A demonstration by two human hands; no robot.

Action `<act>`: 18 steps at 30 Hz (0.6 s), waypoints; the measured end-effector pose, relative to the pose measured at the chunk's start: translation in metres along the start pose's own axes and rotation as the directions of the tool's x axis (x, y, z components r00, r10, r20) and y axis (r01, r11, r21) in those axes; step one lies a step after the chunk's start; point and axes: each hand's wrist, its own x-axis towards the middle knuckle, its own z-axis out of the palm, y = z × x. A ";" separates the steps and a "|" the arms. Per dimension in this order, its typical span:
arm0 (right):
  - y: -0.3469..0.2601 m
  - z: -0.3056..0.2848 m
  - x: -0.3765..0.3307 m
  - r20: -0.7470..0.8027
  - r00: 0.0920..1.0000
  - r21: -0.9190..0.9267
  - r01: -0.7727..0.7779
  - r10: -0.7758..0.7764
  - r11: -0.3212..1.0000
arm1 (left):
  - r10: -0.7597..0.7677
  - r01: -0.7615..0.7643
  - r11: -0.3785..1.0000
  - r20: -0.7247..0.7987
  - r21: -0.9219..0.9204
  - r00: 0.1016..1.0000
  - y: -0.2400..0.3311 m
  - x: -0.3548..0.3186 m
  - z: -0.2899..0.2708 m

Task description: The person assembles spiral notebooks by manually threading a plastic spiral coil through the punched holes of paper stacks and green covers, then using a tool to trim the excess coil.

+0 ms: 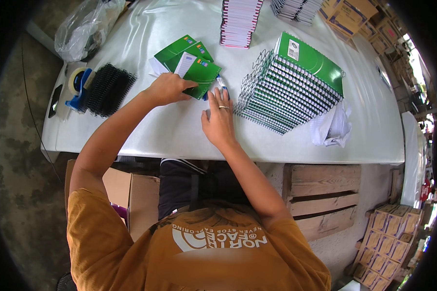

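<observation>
My left hand (167, 89) is closed on a small green-covered notebook (202, 75), thumb on top of its cover. White pages stick out beside it. Just beyond lie more green notebooks (172, 52), fanned and overlapping on the white-covered table (165, 131). My right hand (219, 119) rests on the table with its fingers stretched out and apart. Its fingertips are beside a slim blue-and-white item (222, 83), perhaps a pen, partly hidden. Farther right stands a tall stack of green spiral-bound notebooks (310, 63), their wire coils facing me.
On the left are black binding coils (109, 89), a blue tape dispenser (80, 92), a dark phone-like object (56, 100) and a clear plastic bag (90, 31). More stacked notebooks (240, 24) stand at the back. A crumpled white bag (336, 127) sits right, above a wooden pallet (320, 179).
</observation>
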 end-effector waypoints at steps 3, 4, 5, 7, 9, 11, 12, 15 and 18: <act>0.000 0.001 0.003 -0.005 1.000 -0.007 -0.008 0.008 1.000 | 0.025 -0.025 1.000 -0.037 -0.011 0.999 -0.006 0.001 0.005; -0.001 0.001 0.004 -0.009 1.000 0.000 -0.010 0.010 1.000 | 0.032 -0.033 0.999 -0.045 -0.021 0.998 -0.006 0.001 0.003; -0.001 0.000 0.006 -0.013 1.000 0.008 -0.013 0.013 1.000 | 0.022 -0.023 1.000 -0.023 -0.007 0.999 -0.004 0.001 0.001; -0.004 -0.002 0.011 -0.033 0.998 0.024 -0.046 0.047 0.999 | 0.002 -0.003 1.000 0.022 0.023 1.000 0.000 0.000 -0.004; -0.004 0.001 0.019 -0.061 0.994 0.025 -0.089 0.090 0.996 | 0.000 -0.002 0.999 0.033 0.055 0.999 0.004 0.000 0.000; -0.002 0.005 0.029 -0.102 0.985 0.013 -0.141 0.142 0.990 | 0.009 -0.011 0.999 0.040 0.051 0.999 0.005 0.000 0.000; 0.001 0.006 0.034 -0.092 0.978 -0.001 -0.190 0.189 0.982 | 0.018 -0.019 0.999 0.040 0.030 0.999 0.003 0.001 -0.001; 0.000 0.009 0.046 -0.063 0.954 -0.019 -0.295 0.293 0.955 | 0.068 -0.067 0.995 0.021 -0.069 0.997 -0.011 0.001 0.000; -0.002 0.012 0.050 -0.075 0.943 0.000 -0.326 0.325 0.945 | 0.089 -0.084 0.991 0.040 -0.107 0.995 -0.014 0.003 -0.004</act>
